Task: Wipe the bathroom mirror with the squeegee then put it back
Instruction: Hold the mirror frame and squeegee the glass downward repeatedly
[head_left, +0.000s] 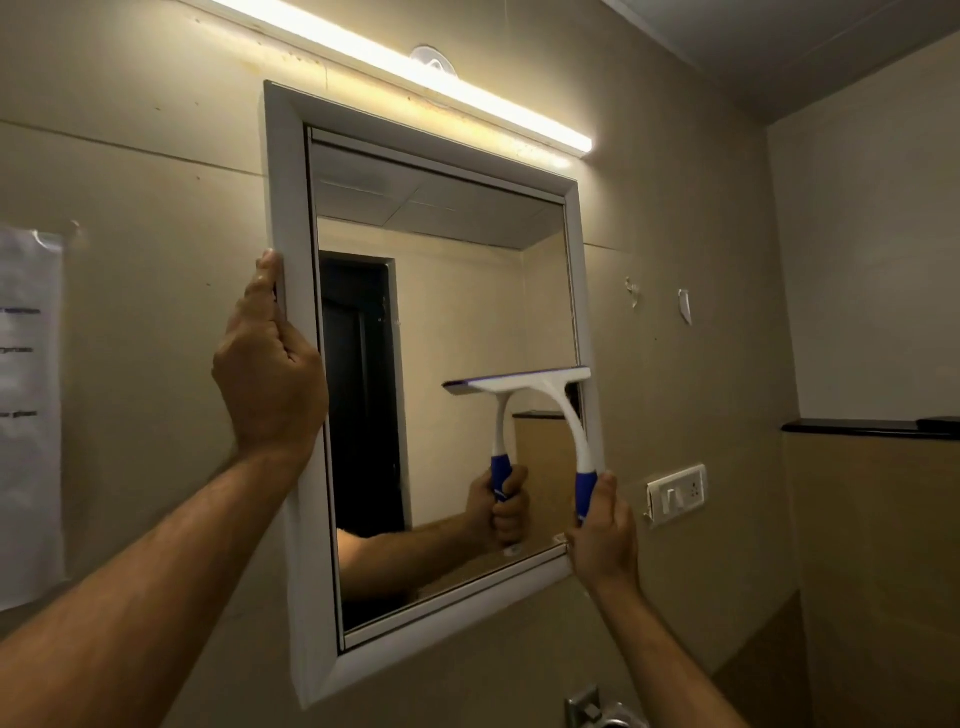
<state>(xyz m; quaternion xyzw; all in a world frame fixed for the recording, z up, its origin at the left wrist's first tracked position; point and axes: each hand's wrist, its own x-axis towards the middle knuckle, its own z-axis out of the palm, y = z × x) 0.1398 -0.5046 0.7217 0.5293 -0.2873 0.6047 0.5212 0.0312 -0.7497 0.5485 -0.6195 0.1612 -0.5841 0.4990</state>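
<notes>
Pressing against the mirror (457, 291) low on its right side, the squeegee (540, 395) is grasped by the right hand (602, 535), blade level, handle hanging beneath. The mirror's left frame edge is gripped by the left hand (270, 364).

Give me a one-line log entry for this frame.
phase: wiping | left hand: grips mirror frame | right hand: holds squeegee | blade: on glass, lower right
</notes>
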